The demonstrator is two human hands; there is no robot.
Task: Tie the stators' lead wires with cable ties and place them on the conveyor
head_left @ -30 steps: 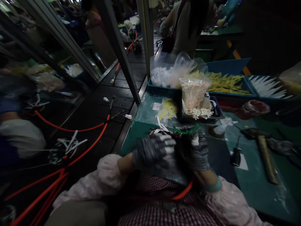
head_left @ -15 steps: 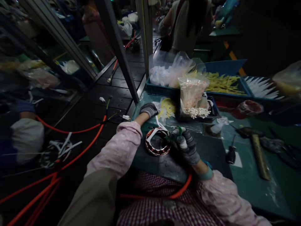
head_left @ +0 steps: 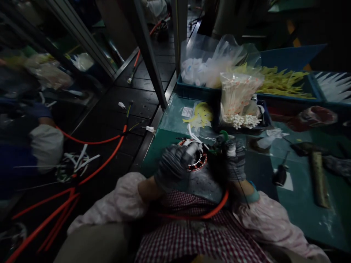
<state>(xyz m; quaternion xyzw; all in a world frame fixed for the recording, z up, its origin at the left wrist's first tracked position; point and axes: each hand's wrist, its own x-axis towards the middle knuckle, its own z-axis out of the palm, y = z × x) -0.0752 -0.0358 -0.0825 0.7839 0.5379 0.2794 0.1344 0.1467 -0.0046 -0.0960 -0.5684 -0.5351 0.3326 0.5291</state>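
My left hand [head_left: 175,164], in a grey striped glove, is curled at the near left side of a wound motor stator ring [head_left: 201,162]. What its fingers hold, if anything, is hidden and blurred. White sleeved leads [head_left: 193,134] rise from the ring's far side. My right hand [head_left: 236,159], gloved alike with pale fingertips, closes around a dark piece with a green part [head_left: 223,137], right of the ring. Its kind is unclear. A thin dark strand crosses that wrist. Below it an orange-red cable [head_left: 219,208] curves over the checked apron.
Behind lie yellow pieces [head_left: 203,113] and a dark tray [head_left: 246,126] of white sticks. Blue bins [head_left: 197,89] stand beyond. A hammer [head_left: 319,179] and a screwdriver [head_left: 281,173] lie right. Left, past a metal post [head_left: 149,54], another person's gloved hand [head_left: 40,109] works near orange cables.
My left hand has come back from the white leads to the ring's near side and curled. My right hand keeps its grip beside the ring. The view has shifted.
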